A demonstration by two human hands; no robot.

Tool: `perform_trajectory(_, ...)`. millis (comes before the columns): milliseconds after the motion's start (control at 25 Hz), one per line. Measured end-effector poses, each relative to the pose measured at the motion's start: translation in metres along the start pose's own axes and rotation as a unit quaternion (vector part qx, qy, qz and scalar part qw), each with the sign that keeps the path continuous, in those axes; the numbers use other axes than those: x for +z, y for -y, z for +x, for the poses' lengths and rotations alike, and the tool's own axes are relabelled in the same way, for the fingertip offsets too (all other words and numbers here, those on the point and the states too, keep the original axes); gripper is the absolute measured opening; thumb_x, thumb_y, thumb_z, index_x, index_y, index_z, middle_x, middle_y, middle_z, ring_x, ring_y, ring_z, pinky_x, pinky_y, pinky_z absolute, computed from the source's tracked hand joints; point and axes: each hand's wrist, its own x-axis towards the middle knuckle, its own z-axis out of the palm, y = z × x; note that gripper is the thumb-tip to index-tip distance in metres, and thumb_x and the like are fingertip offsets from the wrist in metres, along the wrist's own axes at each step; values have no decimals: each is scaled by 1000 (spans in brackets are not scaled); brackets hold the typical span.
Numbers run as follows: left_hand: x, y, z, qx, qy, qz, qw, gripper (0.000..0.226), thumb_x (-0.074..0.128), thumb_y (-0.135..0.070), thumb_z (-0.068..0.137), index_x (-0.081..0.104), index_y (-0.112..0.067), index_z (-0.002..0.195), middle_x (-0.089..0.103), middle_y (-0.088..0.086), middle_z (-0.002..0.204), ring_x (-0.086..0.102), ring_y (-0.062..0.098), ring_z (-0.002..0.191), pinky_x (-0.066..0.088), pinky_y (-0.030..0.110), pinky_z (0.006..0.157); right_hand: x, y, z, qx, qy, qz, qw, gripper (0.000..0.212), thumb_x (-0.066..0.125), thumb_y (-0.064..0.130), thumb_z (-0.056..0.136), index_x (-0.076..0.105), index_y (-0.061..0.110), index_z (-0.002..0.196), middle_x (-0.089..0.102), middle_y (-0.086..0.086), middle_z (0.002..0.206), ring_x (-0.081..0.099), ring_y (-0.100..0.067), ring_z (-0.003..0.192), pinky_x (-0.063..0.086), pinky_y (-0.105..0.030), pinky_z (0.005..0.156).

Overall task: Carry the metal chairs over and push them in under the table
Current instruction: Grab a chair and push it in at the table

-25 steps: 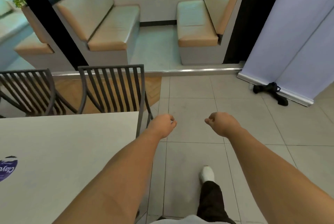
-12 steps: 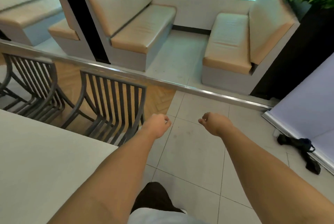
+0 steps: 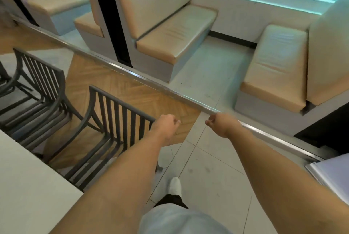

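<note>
Two dark grey metal slatted chairs stand along the far side of the white table [image 3: 28,186] at lower left. The nearer chair [image 3: 115,120] is tucked against the table's edge, and the second chair [image 3: 43,80] stands further left. My left hand [image 3: 167,127] is a loose fist with nothing in it, right beside the near chair's back corner. Whether it touches the chair I cannot tell. My right hand [image 3: 222,124] is a loose empty fist over the tiled floor, apart from both chairs.
A metal floor strip [image 3: 143,77] crosses diagonally ahead. Beyond it stand tan padded booth benches [image 3: 175,33] [image 3: 279,63] and a black planter column [image 3: 111,20]. A white banner base [image 3: 332,173] lies at right. My foot [image 3: 174,185] is on grey tiles.
The view has swung left and moved forward. The chairs and table shifted toward the lower left, and my left hand came closer to the near chair's back. Both hands stay fisted.
</note>
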Motion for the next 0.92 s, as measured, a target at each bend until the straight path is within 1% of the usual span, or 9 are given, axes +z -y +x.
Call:
perform_trajectory(80, -25, 9, 45, -30, -9, -31, 999, 37, 49, -41, 106, 64, -18, 130, 69, 3, 119, 65, 19, 102, 56, 37, 86, -25, 16, 56, -10, 12, -6, 1000, 42, 48, 48, 103, 67, 18, 126, 69, -7, 118, 62, -27, 109, 52, -39, 94)
perform_trajectory(160, -49, 20, 84, -52, -23, -54, 997, 36, 50, -39, 107, 62, -18, 134, 68, 2, 122, 63, 16, 100, 52, 31, 81, -46, 35, 109, -26, 10, 2, 1000, 41, 48, 49, 103, 67, 19, 124, 69, -6, 118, 63, -27, 108, 53, -40, 95)
perform_trajectory(240, -66, 29, 110, -76, -40, -55, 995, 34, 50, -37, 107, 64, -18, 132, 69, 2, 118, 63, 13, 93, 52, 28, 75, -60, 55, 147, -58, 9, -6, 998, 43, 47, 50, 103, 66, 21, 127, 69, -5, 118, 63, -26, 108, 53, -42, 95)
perform_trajectory(400, -85, 46, 161, -132, -49, -51, 989, 36, 48, -38, 107, 65, -16, 130, 69, 3, 112, 65, 15, 89, 56, 32, 74, -76, 81, 221, -118, 20, -30, 992, 41, 45, 47, 105, 66, 19, 128, 70, -5, 116, 63, -25, 106, 52, -36, 89)
perform_trajectory(520, -93, 55, 196, -179, -66, -61, 980, 37, 47, -38, 108, 65, -16, 132, 68, 3, 101, 63, 15, 75, 50, 29, 62, -82, 88, 277, -167, 47, -47, 984, 40, 45, 46, 105, 68, 19, 122, 72, -4, 113, 65, -25, 103, 53, -38, 90)
perform_trajectory(600, -96, 58, 217, -208, -84, -63, 972, 39, 47, -40, 107, 67, -16, 130, 71, 6, 105, 65, 19, 79, 53, 31, 69, -86, 90, 316, -198, 62, -57, 977, 39, 46, 45, 105, 69, 17, 119, 72, -5, 112, 65, -25, 103, 54, -40, 92)
perform_trajectory(720, -101, 58, 248, -277, -118, -90, 949, 39, 46, -42, 106, 70, -17, 124, 73, 8, 114, 67, 25, 95, 54, 32, 78, -101, 98, 378, -253, 85, -95, 959, 39, 47, 44, 105, 70, 15, 118, 72, -8, 112, 66, -28, 105, 54, -41, 92)
perform_trajectory(840, -101, 49, 268, -345, -138, -98, 923, 38, 47, -44, 105, 72, -20, 120, 74, 7, 114, 68, 28, 103, 56, 36, 84, -116, 115, 431, -322, 108, -129, 932, 40, 46, 44, 103, 72, 17, 117, 73, -8, 112, 66, -30, 105, 54, -43, 94)
perform_trajectory(920, -101, 42, 274, -379, -144, -111, 907, 36, 47, -42, 105, 72, -20, 119, 75, 7, 112, 68, 29, 103, 56, 38, 87, -121, 127, 453, -340, 124, -139, 922, 39, 48, 46, 100, 73, 21, 115, 74, -6, 111, 68, -30, 102, 55, -45, 93)
